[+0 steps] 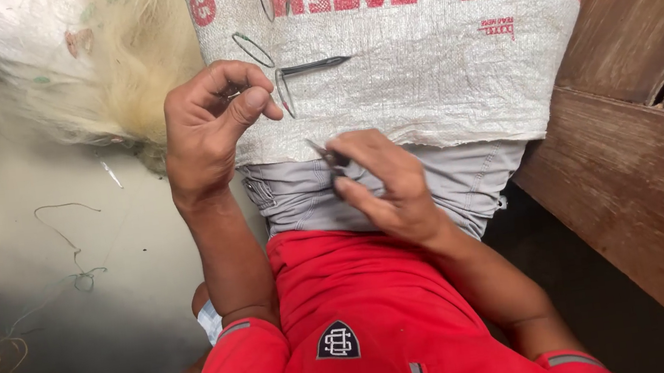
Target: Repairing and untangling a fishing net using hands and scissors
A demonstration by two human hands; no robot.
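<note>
1. Left hand point(209, 130): fingers pinched on a thin line, on the woven sack point(420, 72).
2. Right hand point(388, 188): fingers grasp a small dark tool point(332, 159) at the sack's near edge.
3. Netting needle point(314, 66) lies on the sack, long axis sideways, just right of the left hand, which is nearer.

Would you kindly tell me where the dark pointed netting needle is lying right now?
In the head view, the netting needle lies on the white woven sack across the person's lap, just right of the left hand and above the right hand.
</note>
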